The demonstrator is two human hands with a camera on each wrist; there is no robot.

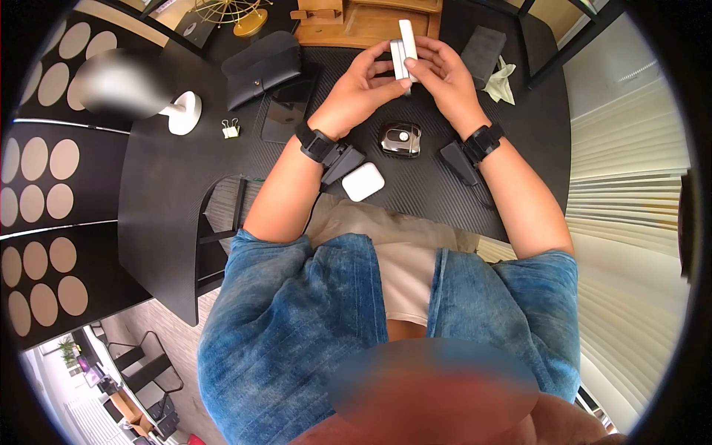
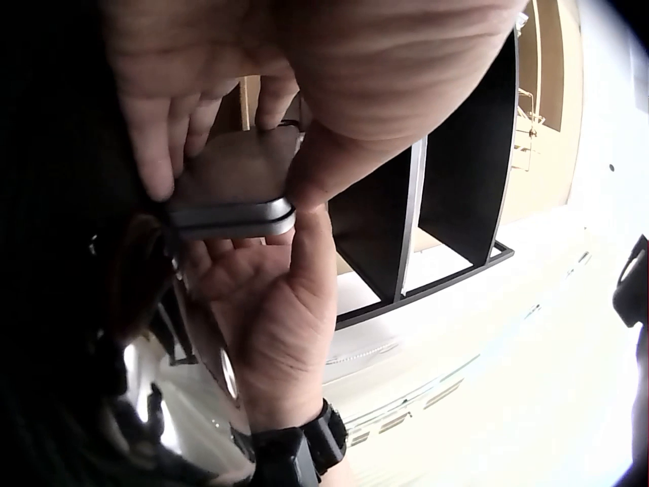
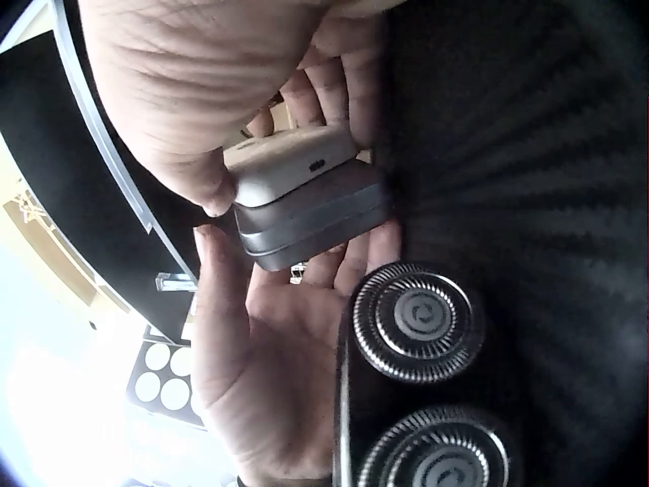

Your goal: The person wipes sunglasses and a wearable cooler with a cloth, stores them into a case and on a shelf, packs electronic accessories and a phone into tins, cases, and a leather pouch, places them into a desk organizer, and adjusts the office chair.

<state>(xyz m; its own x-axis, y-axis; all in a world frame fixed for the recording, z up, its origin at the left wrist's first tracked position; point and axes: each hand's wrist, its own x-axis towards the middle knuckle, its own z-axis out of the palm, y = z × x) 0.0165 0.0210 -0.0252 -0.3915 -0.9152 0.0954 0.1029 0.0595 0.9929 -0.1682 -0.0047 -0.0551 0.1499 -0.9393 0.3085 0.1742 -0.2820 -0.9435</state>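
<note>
Both hands meet above the far part of the desk. In the head view my left hand (image 1: 357,90) grips a grey case (image 1: 397,61), its thumb along the near side; the left wrist view shows the case's (image 2: 238,172) flat face between thumb and fingers. My right hand (image 1: 450,83) pinches a white rounded case (image 1: 409,46), tilted on its edge. In the right wrist view the white case (image 3: 289,162), with a small dark slot, lies against the grey case (image 3: 314,215). Below the hands, a dark glossy shaver (image 1: 400,139) and another white case (image 1: 363,182) rest on the desk.
A black pouch (image 1: 261,68), a dark flat device (image 1: 284,111) and a binder clip (image 1: 231,129) lie left. A lamp base (image 1: 185,113) stands farther left. A wooden organiser (image 1: 363,26) is behind; a dark box (image 1: 483,55) and a cloth (image 1: 500,83) are right.
</note>
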